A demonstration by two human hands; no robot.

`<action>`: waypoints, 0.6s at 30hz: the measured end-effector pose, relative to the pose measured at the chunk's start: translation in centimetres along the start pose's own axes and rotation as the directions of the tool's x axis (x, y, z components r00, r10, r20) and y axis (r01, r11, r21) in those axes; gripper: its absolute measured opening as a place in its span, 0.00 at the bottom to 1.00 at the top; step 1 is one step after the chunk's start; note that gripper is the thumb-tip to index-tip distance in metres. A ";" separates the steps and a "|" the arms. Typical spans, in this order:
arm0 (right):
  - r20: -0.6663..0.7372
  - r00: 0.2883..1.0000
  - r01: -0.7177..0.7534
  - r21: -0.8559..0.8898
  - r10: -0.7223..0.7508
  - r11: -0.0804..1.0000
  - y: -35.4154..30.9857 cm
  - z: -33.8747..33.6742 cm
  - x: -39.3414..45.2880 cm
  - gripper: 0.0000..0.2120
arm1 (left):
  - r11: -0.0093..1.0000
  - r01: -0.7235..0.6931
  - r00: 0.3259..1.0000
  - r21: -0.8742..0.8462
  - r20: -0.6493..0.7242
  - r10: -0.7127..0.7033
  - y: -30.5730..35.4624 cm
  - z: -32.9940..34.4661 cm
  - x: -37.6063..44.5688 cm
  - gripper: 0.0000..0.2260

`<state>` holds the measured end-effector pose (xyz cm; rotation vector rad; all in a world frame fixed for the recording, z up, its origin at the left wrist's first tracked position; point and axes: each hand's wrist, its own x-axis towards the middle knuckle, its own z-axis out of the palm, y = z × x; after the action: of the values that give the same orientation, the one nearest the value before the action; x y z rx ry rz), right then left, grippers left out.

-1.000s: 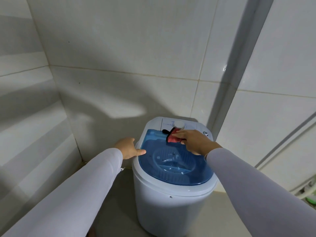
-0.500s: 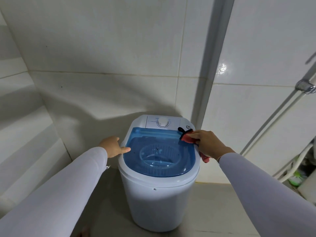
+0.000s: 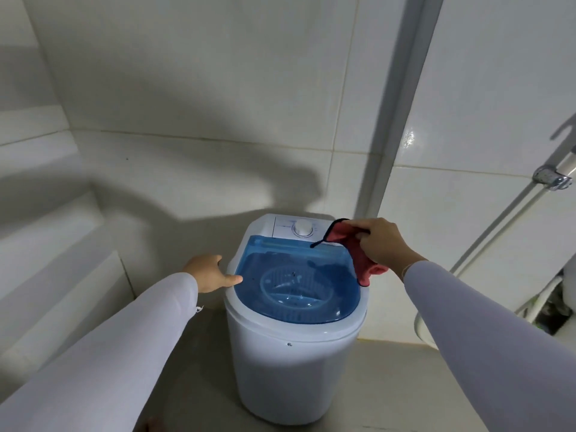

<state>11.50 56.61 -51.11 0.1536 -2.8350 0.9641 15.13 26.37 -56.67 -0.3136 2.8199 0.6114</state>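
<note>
In the head view, a small white washing machine (image 3: 280, 375) stood at lower centre of the frame, in a tiled corner. Its blue see-through lid (image 3: 339, 294) was closed. The right hand (image 3: 381, 241), right of centre, gripped a red cloth (image 3: 358, 255) with its fingers curled round the bunched fabric. The cloth was at the lid's far right corner, just beside the white dial (image 3: 303, 227). One black-edged corner pointed left over the lid's back edge and the rest hung down past the lid's right side. Whether it touched the plastic could not be told. The left hand (image 3: 207, 275), left of centre, rested against the machine's left rim with relaxed fingers and held nothing, its thumb lying towards the lid edge.

The job looked like wiping down the top, and seemed only partly done. Dark specks showed around the lid's middle, and the drum sides showed no sign of wiping. The cloth looked soft, thin and crumpled, red with a dark trim. A metal pipe (image 3: 498, 219) ran along the right wall.
</note>
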 end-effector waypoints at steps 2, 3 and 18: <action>0.005 0.999 0.039 0.023 -0.039 0.999 -2.6 0.4 1.0 0.22 | 1.000 -0.016 1.000 -0.016 0.014 0.016 -0.3 -0.1 -0.4 0.37; 0.012 0.997 0.070 0.024 -0.070 0.997 -3.8 0.9 1.5 0.22 | 0.999 -0.026 0.999 -0.027 0.018 0.026 -0.4 -0.1 -0.7 0.36; 0.536 0.799 0.468 -0.272 -0.272 0.841 -12.1 14.3 2.7 0.16 | 0.975 -0.117 0.992 -0.186 0.021 0.123 -2.2 0.4 -0.6 0.29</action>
<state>9.08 38.16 -54.59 1.0024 -3.1585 0.2747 16.31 24.71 -57.65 -0.1647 2.7713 0.8994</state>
